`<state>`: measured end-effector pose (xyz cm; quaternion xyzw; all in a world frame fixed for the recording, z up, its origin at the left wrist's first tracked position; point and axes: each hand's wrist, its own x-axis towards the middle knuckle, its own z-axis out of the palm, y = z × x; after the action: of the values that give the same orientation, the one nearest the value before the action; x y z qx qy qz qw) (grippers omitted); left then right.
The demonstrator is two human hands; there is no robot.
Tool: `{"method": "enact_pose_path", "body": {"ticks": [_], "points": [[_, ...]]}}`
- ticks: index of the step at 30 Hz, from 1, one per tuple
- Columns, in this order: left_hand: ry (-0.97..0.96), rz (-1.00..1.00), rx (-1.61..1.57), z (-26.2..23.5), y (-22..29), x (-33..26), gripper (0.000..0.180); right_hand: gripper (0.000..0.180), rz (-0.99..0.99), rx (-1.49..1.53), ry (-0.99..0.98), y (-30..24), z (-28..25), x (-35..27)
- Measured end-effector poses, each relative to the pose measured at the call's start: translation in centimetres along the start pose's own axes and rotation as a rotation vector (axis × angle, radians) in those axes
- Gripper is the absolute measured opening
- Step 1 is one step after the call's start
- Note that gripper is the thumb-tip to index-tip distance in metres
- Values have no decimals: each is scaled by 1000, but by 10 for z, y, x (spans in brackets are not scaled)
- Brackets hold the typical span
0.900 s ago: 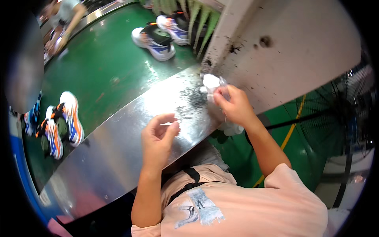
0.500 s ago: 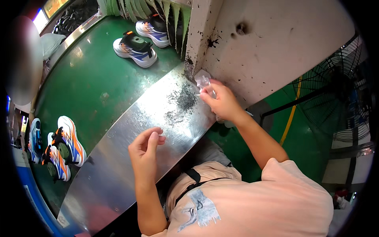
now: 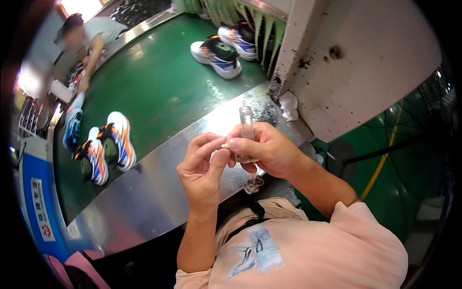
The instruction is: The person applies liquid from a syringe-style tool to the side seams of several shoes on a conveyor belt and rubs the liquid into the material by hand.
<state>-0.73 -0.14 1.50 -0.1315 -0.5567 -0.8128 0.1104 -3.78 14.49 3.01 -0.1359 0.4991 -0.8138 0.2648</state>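
My right hand is wrapped around a clear plastic syringe, its narrow tip pointing up and its plunger end hanging below my fingers. Close against it, my left hand pinches a small whitish piece between thumb and fingers. The right thumb touches that piece too, and what it is cannot be made out. Both hands are held above the metal ledge in front of me. A crumpled white tissue lies at the foot of the machine's panel, beyond my right hand.
Sneakers stand by hanging green strips at the far side of the green conveyor belt; several more sneakers are at left. A person reaches over the belt's far edge. Black smears mark the ledge near the pale panel. A fan stands at right.
My right hand has come back from beside the tissue, bringing the syringe into plain view. My left hand has risen to meet it and now pinches the whitish piece. The view has shifted left.
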Motion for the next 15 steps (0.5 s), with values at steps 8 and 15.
{"method": "enact_pose_path", "body": {"ticks": [8, 15], "points": [[248, -1, -251, -3, 13, 17, 15, 27, 11, -23, -55, -6, 15, 20], [223, -181, -650, -5, 21, 24, 19, 23, -396, -672, -36, -2, 6, 14]]}}
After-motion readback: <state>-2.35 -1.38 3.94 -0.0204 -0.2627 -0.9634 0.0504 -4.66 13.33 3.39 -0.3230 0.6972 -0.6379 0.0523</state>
